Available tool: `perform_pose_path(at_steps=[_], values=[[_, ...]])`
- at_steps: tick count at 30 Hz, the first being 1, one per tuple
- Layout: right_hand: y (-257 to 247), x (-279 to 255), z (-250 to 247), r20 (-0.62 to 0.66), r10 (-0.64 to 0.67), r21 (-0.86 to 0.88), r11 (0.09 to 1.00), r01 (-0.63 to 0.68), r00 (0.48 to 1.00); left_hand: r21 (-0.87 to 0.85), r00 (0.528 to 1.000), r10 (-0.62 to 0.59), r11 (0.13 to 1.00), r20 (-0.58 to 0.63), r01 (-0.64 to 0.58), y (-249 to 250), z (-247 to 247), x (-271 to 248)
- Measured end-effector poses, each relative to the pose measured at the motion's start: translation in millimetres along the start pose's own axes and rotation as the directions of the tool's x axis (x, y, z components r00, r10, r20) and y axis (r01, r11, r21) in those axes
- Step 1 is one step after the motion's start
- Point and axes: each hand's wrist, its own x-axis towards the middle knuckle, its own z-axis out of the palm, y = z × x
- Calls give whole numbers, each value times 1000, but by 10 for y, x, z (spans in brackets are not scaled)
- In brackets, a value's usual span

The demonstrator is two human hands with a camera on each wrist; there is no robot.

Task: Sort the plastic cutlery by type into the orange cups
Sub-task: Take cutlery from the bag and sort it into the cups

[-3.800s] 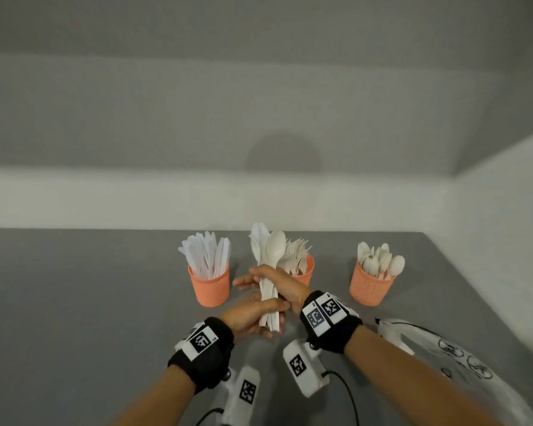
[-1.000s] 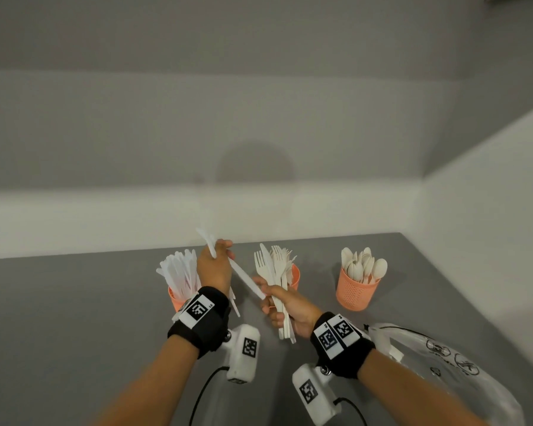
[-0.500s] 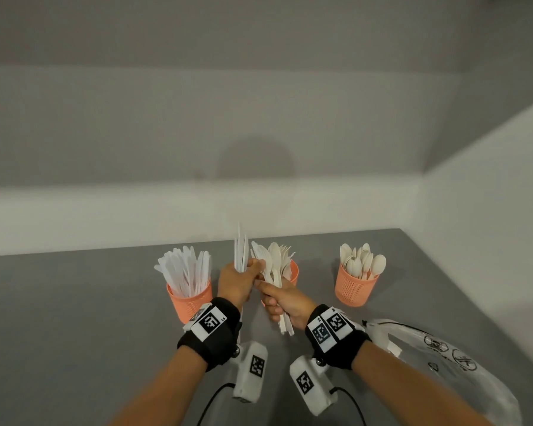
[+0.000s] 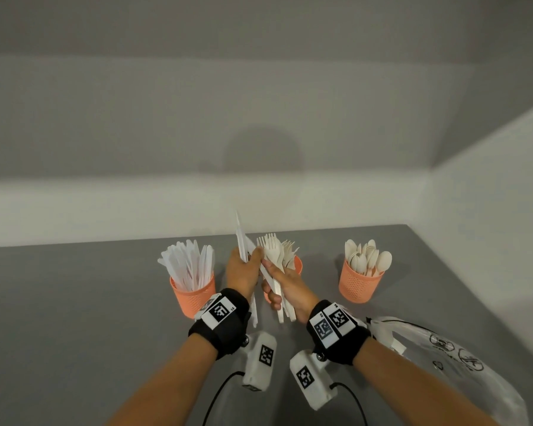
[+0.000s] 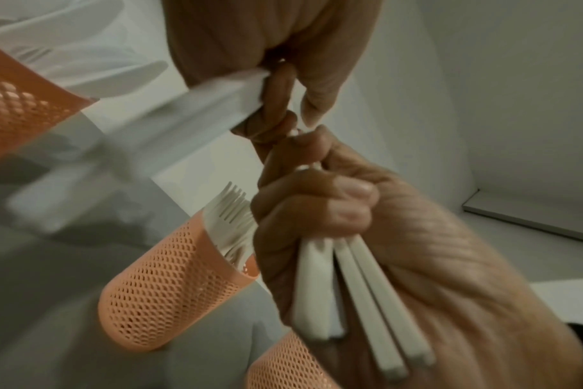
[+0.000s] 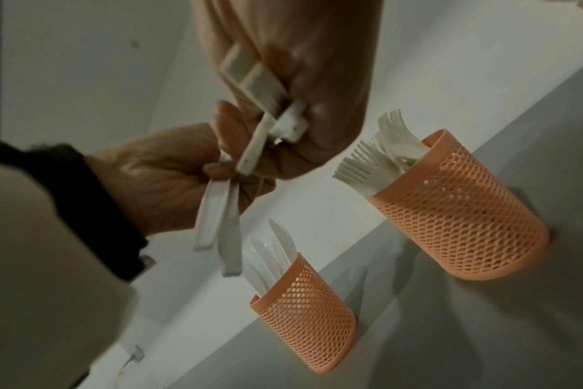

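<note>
Head view: left hand [image 4: 243, 272] is gripping white plastic knives [image 4: 240, 238] upright, fingers curled round them. Right hand [image 4: 285, 287] fingers are clamping a mixed bundle of cream plastic forks [image 4: 273, 250]. Both are hovering between the orange mesh knife cup [image 4: 193, 298] and the orange mesh fork cup [image 4: 298, 265]; the orange mesh spoon cup [image 4: 360, 285] is sitting right on the grey tabletop [image 4: 74, 318].

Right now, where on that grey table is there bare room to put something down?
The widest bare stretch of the grey table lies left of the knife cup. A narrower gap sits between the fork cup and the spoon cup. It is crowded around both hands and by the plastic bag.
</note>
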Motion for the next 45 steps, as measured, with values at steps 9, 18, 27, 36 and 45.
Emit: perform_pose_path(at_steps=[9, 18, 27, 36, 45], values=[[85, 117, -53, -62, 10, -194, 981, -22, 998, -236, 976, -57, 972, -212, 6, 120, -312, 176], [33, 347, -52, -60, 90, -38, 995, -93, 994, -113, 866, 158, 965, -475, -238, 434, -1035, 493], [-18, 377, 35, -90, 3, -125, 992, -15, 996, 57, 916, 169, 986, -364, -159, -52, -1030, 627], [33, 365, -3, -145, -48, -196, 980, 19, 988, 199, 924, 262, 957, -279, -211, -395, -957, 544], [24, 364, 27, -197, -73, -177, 984, 38, 978, 712, 813, 550, 491, 194, -502, -393, -1113, 636]])
